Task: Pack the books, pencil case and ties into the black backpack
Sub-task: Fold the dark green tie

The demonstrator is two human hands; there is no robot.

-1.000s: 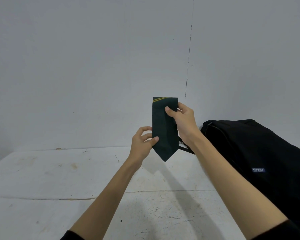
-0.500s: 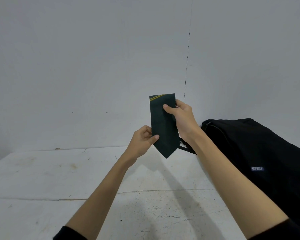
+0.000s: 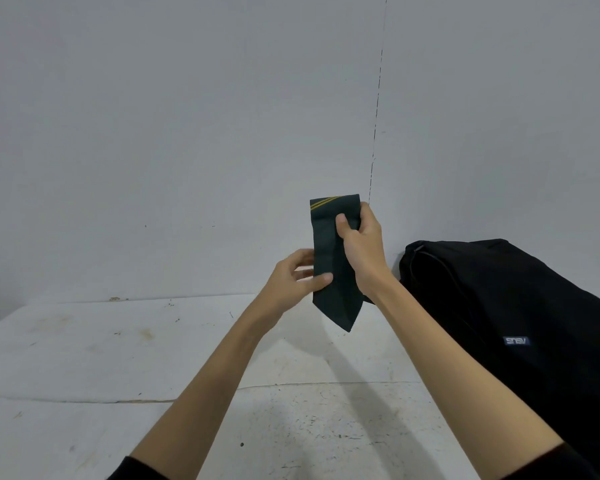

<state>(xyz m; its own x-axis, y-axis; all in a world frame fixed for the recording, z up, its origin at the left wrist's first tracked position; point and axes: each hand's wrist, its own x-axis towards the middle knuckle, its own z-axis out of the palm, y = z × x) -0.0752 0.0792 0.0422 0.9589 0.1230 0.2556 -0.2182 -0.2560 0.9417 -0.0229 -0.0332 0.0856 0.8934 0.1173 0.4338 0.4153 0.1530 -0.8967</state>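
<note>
Our right hand (image 3: 361,251) pinches the folded dark green tie (image 3: 333,271) near its top while our left hand (image 3: 291,278) pinches its left edge, holding it above the white tabletop (image 3: 118,358), left of the black backpack (image 3: 516,323) at the tabletop's right edge.

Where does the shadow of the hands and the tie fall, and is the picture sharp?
Head view: the tie and both arms cast a soft shadow on the white table, running toward the camera; the black backpack shows little detail; the picture is sharp.
</note>
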